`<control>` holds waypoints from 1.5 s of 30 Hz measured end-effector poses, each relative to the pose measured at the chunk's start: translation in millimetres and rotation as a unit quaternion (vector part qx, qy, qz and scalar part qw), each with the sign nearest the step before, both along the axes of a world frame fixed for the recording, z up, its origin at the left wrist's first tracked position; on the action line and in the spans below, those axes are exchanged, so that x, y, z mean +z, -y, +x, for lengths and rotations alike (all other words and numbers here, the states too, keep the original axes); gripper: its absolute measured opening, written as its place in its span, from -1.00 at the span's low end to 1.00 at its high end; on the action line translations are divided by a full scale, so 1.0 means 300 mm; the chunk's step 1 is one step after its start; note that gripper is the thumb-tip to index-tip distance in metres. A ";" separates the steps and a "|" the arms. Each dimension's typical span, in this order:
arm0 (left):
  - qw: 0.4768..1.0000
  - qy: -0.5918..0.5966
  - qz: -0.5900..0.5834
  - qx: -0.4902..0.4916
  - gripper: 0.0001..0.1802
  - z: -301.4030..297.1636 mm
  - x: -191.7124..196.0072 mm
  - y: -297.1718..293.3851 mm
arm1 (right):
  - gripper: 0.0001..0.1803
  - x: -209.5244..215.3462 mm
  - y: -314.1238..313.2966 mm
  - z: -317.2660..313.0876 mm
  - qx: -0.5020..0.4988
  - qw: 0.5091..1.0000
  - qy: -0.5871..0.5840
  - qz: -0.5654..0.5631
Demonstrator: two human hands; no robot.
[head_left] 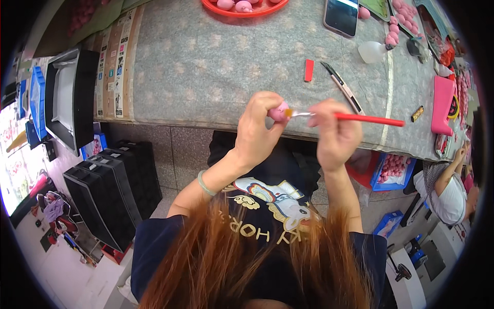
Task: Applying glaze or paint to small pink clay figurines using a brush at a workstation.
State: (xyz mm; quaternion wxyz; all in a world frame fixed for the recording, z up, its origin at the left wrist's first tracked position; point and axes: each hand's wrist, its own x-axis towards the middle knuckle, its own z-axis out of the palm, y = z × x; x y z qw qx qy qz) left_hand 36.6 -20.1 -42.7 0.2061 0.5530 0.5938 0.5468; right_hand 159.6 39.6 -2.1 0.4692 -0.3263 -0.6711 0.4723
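Observation:
Between the thumb and fingers of my left hand (pixel 256 126) is a small round pink figure (pixel 278 112), held just above the table's near edge. My right hand (pixel 334 131) grips a paintbrush (pixel 369 119) with a red handle and a metal ferrule. Its yellowish bristles meet the side of the pink figure, or come very close to it. Beyond my hands, a short red strip (pixel 309 70) and a slim craft knife (pixel 346 90) lie on the cloth-covered table (pixel 206 67).
At the far edge sits a red tray (pixel 247 12) of pink figures. A phone (pixel 341 18), a translucent squeeze bottle (pixel 371 52) and a pink tape dispenser (pixel 442 105) lie to the right. Black crates (pixel 110 190) stand at lower left. Another person (pixel 442 190) works at far right.

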 end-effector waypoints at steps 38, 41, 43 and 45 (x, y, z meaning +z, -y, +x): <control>0.895 0.415 -0.099 -0.130 -0.51 -0.046 0.100 0.008 | -0.57 -0.012 0.022 -0.026 0.099 0.954 -0.171 -0.226; 0.882 0.438 -0.104 -0.139 -0.55 -0.047 0.120 0.009 | -0.56 -0.024 0.028 -0.033 0.096 0.968 -0.146 -0.178; 0.846 0.502 -0.113 -0.136 -0.58 -0.038 0.129 0.012 | -0.57 -0.027 0.041 -0.041 0.086 0.975 -0.141 -0.148; 0.841 0.510 -0.127 -0.128 -0.60 -0.029 0.137 0.012 | -0.58 -0.031 0.049 -0.044 0.075 0.981 -0.137 -0.119</control>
